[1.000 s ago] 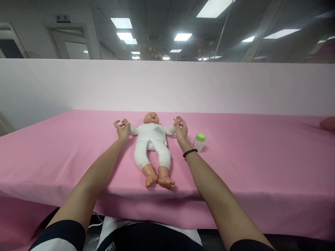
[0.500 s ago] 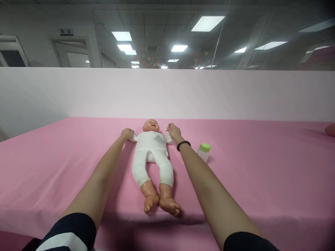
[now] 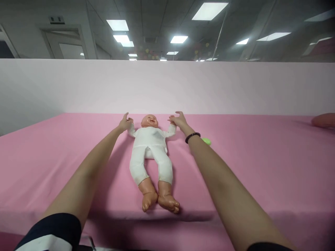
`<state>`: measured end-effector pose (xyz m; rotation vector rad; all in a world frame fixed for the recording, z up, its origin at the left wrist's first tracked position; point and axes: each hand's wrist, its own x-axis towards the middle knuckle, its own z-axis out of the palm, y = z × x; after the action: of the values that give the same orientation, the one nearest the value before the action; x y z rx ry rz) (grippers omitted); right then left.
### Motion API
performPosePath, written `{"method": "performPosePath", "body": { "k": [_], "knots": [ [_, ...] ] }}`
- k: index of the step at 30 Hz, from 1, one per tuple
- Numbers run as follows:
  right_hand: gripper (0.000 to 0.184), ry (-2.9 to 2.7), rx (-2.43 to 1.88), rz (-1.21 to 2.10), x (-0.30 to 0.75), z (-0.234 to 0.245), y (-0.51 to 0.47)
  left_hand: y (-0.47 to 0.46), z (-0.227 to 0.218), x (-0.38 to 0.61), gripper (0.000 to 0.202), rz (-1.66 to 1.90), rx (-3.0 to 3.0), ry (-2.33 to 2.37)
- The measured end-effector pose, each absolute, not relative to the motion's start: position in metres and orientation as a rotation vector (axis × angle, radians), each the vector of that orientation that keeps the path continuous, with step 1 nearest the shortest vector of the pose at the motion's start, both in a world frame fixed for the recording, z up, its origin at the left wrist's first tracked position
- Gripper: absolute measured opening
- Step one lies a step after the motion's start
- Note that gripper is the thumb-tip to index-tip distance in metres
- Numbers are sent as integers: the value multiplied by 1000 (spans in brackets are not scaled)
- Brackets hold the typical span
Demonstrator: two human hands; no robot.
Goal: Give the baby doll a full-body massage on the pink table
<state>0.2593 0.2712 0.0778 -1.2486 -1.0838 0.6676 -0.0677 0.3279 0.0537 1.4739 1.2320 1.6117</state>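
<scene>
The doll (image 3: 151, 146) lies on its back in the middle of the pink table (image 3: 261, 164). Its head points to 12 o'clock and its bare feet point to 6 o'clock, near the front edge of the table. It wears a white suit, and its two arms are spread out and up.

The left hand (image 3: 124, 123) is at about 10 o'clock from the doll's chest. Its fingers are narrow and hold the doll's small hand on that side, while the thumb stands up free. The right hand (image 3: 180, 120) is at about 2 o'clock from the chest. Its fingers also hold the doll's other small hand, with one or two fingers stretched out toward 12 o'clock. The grips are small in the picture, so I cannot tell how tight they are.

A dark bead bracelet (image 3: 193, 137) sits on the right wrist. Just behind this forearm, at 3 o'clock from the doll, shows the green cap of a bottle (image 3: 206, 141); the arm hides the rest of it.

A pale partition (image 3: 167, 87) stands along the far side of the table at 12 o'clock. At the far right edge, at 3 o'clock, lies a peach-coloured round thing (image 3: 324, 120), cut off by the frame. A dark and white sleeve (image 3: 49, 233) shows at 7 o'clock.
</scene>
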Motion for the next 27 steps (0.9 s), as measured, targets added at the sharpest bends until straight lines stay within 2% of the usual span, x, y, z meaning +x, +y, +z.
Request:
{"method": "performPosePath", "body": {
  "k": [2, 5, 7, 10, 14, 18, 20, 24, 27],
  "knots": [
    [46, -1125, -1237, 674, 265, 93, 253, 317, 60, -72, 52, 1581, 1514, 1243],
    [34, -1331, -1179, 644, 268, 103, 214, 291, 67, -76, 38, 1545, 1601, 1236],
    [24, -1577, -1130, 513, 270, 99, 186, 268, 67, -79, 29, 1516, 1717, 1166],
    [7, -2058, -1016, 158, 276, 83, 150, 234, 60, -88, 30, 1402, 1790, 1002],
    [19, -2539, -864, -185, 288, 56, 124, 207, 46, -109, 26, 1024, 1870, 857],
    [22, -2720, -715, -178, 295, 38, 113, 195, 44, -122, 23, 728, 2371, 659],
    [20, -2652, -717, -93, 294, 35, 111, 193, 47, -120, 20, 799, 2363, 695],
    [11, -2137, -838, 92, 285, 45, 123, 208, 58, -104, 23, 1310, 2087, 1029],
    [22, -1638, -941, 144, 271, 61, 156, 242, 70, -90, 40, 1563, 1865, 1356]
  ]
}}
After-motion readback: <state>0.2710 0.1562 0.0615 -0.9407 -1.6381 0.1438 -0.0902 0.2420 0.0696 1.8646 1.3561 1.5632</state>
